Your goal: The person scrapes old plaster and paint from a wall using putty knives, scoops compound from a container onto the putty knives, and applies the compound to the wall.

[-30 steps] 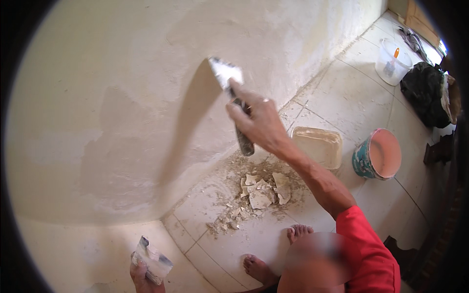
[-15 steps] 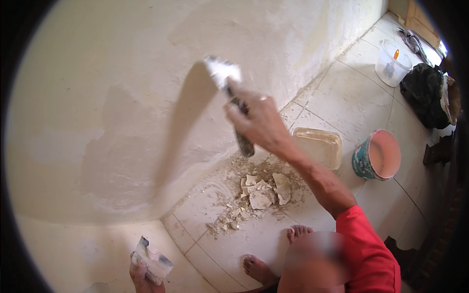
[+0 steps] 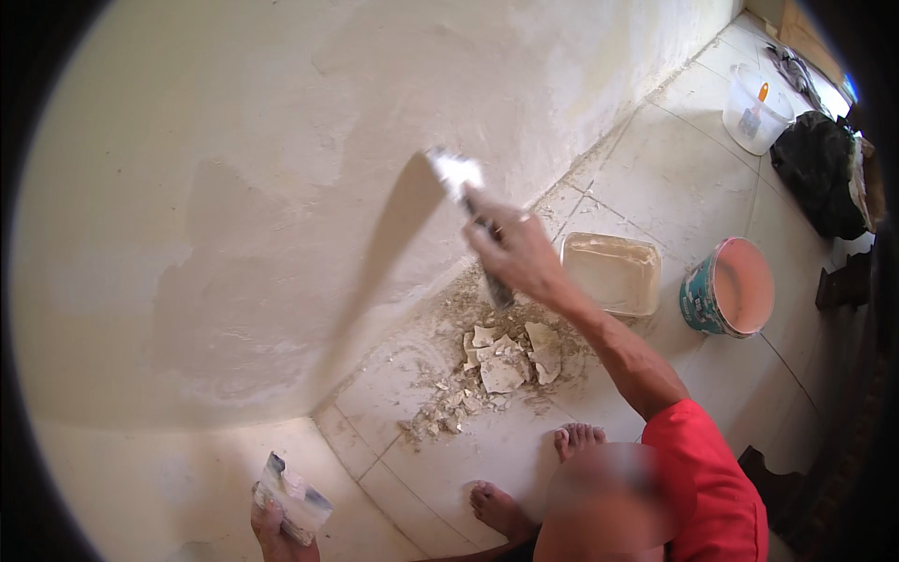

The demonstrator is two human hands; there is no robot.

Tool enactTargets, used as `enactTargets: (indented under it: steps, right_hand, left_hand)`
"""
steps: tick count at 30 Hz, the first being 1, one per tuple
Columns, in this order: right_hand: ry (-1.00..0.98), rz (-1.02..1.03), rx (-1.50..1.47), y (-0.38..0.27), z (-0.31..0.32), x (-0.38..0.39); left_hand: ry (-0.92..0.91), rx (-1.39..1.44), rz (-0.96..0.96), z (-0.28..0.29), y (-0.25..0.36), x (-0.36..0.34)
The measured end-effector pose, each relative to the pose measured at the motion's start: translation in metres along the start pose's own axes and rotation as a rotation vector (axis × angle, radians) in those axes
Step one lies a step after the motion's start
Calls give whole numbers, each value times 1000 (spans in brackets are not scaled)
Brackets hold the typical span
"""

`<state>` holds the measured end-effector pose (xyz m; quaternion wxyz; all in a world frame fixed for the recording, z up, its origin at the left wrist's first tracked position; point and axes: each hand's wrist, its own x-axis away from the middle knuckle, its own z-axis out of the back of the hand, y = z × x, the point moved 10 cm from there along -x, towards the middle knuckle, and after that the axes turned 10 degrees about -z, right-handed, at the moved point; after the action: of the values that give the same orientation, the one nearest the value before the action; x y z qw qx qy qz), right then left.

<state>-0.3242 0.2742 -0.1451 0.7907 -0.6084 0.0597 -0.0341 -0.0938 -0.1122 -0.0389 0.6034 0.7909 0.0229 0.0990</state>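
Note:
My right hand (image 3: 524,251) is wrapped round the dark handle of a putty knife (image 3: 457,172), whose bright blade is at the plastered wall (image 3: 281,112). Motion blurs the blade, and I cannot tell if its edge touches. A long shadow falls from it across a damp, darker patch of plaster (image 3: 234,309). Low on the left, my left hand (image 3: 270,536) grips a flat metal scraper (image 3: 304,510) with a dab of pale putty on its face. Part of that hand is hidden behind the scraper and cut off by the lower edge.
Broken plaster flakes (image 3: 506,365) and crumbs litter the tiled floor by the wall. To their right stand a rectangular plastic tub (image 3: 648,309) and a teal bucket (image 3: 698,304) with a pinkish inside. Farther off are a clear bucket (image 3: 763,136) with an orange-handled brush and a black bag (image 3: 819,178).
My right hand has moved right and downward along the wall with the putty knife, and its shadow has shifted too. My left hand and the scraper stay almost in place.

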Motion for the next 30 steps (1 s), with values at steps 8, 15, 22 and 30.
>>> enactTargets:
  steps: [8,15,22,30]
  right_hand:
    - [208,-144,-245,35,67,-41]
    - [-17,128,86,8,-23,18]
    - [595,244,131,77,68,-39]
    - [425,75,119,122,-25,-30]
  left_hand:
    - [51,-49,11,1,-6,-3]
    - [-323,308,101,-26,-10,-7]
    - [124,-96,21,10,-6,-2]
    - [140,-16,-4,27,-8,-9]
